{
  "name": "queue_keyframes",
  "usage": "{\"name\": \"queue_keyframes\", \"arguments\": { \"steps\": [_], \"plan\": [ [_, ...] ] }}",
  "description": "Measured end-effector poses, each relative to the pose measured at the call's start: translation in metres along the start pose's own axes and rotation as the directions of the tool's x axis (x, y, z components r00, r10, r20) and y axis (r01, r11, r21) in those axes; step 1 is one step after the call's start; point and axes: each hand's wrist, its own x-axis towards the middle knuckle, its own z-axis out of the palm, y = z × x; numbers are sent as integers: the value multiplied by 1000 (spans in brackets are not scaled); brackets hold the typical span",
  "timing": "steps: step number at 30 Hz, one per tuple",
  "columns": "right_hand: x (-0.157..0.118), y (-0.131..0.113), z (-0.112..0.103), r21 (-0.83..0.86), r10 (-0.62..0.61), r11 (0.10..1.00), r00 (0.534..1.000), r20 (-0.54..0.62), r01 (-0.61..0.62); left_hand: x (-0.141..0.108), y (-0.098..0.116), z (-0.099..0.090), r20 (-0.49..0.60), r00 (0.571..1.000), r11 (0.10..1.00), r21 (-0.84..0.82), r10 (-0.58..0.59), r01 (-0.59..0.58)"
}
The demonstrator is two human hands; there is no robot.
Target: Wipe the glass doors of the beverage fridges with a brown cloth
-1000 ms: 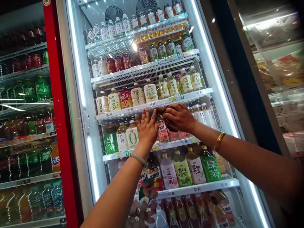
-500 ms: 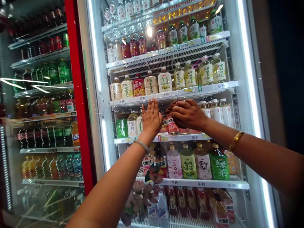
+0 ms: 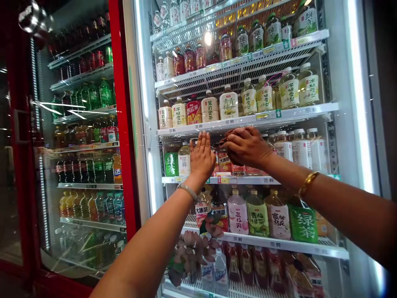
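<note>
My left hand [image 3: 202, 159] lies flat against the glass door of a lit drinks cooler, fingers stretched upward and a pale bangle on the wrist. To its right, my right hand [image 3: 249, 145] is closed around a bunched brown cloth [image 3: 226, 138] at the glass. A gold bracelet [image 3: 308, 183] circles that wrist. Behind the glass, the shelf rail [image 3: 217, 125] runs just above both hands. Bottled drinks on the shelf behind are partly hidden by the hands.
A red-framed cooler [image 3: 124, 124] with bottles and cans stands at left. Bright light strips [image 3: 361, 95] line the cooler's sides. Flower shapes [image 3: 194, 248] show low on the glass, possibly a decal or reflection. A shiny round metal object [image 3: 34, 20] appears at upper left.
The view has turned left, so the coolers sit farther right in the picture. Against the bottles behind, both hands appear slightly farther left. The cloth stays in my right hand.
</note>
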Motion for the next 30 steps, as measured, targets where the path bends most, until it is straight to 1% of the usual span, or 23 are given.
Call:
{"name": "queue_keyframes", "arguments": {
  "steps": [1, 2, 4, 5, 6, 8, 10, 11, 13, 14, 15, 16, 18, 19, 20, 21, 22, 23, 25, 26, 27, 29, 30],
  "plan": [
    [3, 3, 2, -3, 70, 998, 997, -16, -70, -1, -3, 1, -15, 1000, 1000, -6, -5, 5],
    [8, 3, 5, -6, 176, 984, 984, -41, -176, -2, -4, 3, -32, 999, 1000, -12, -10, 9],
    [26, -6, 13, 1, 370, 928, 925, -83, -372, -1, -4, 8, -66, 998, 1000, -21, -21, 19],
    [34, -15, 17, 8, 415, 909, 905, -91, -416, -1, -4, 10, -79, 996, 999, -24, -29, 27],
    [41, -24, 21, 16, 420, 907, 903, -88, -420, -1, -4, 12, -88, 995, 999, -26, -38, 36],
    [44, -42, 25, 30, 326, 945, 943, -65, -325, -2, -9, 13, -92, 995, 999, -26, -42, 40],
    [35, -51, 23, 49, 140, 989, 989, -44, -138, -6, -19, 12, -82, 997, 1000, -17, -15, 14],
    [27, -51, 21, 60, 35, 998, 999, -40, -33, -9, -25, 10, -75, 997, 1000, -10, 8, -9],
    [14, -43, 16, 76, -154, 985, 987, -37, 156, -14, -36, 7, -61, 997, 999, 3, 54, -54],
    [11, -37, 14, 75, -198, 977, 980, -35, 200, -16, -39, 5, -60, 996, 998, 6, 66, -66],
    [11, -32, 14, 68, -190, 979, 981, -32, 192, -18, -41, 5, -64, 996, 998, 5, 70, -70],
    [14, -28, 14, 59, -133, 989, 991, -29, 135, -18, -42, 5, -70, 995, 998, 0, 65, -65],
    [30, -30, 20, 55, 83, 995, 996, -30, -81, -17, -41, 7, -92, 995, 999, -17, 33, -35],
    [39, -35, 24, 65, 198, 978, 980, -33, -196, -17, -41, 9, -105, 994, 1000, -26, 7, -10],
    [48, -42, 28, 82, 281, 957, 959, -36, -278, -16, -41, 10, -116, 993, 999, -34, -20, 16],
    [56, -51, 32, 99, 316, 945, 948, -37, -311, -15, -41, 12, -123, 991, 998, -39, -45, 41],
    [60, -61, 35, 114, 303, 948, 952, -36, -297, -15, -43, 12, -126, 990, 997, -41, -67, 62],
    [61, -69, 37, 125, 257, 960, 966, -37, -250, -16, -47, 12, -125, 989, 996, -40, -79, 74],
    [55, -80, 37, 142, 113, 984, 993, -38, -106, -19, -56, 11, -111, 991, 998, -23, -68, 66],
    [48, -80, 36, 151, 27, 988, 999, -44, -21, -22, -61, 9, -100, 994, 999, -10, -47, 46],
    [41, -78, 34, 158, -60, 985, 997, -53, 68, -24, -66, 8, -88, 996, 1000, 5, -19, 20],
    [30, -65, 31, 157, -224, 960, 972, -70, 233, -29, -75, 6, -67, 997, 999, 33, 33, -31],
    [28, -57, 29, 146, -272, 949, 960, -70, 280, -31, -78, 5, -65, 997, 998, 41, 49, -46]
  ]
}}
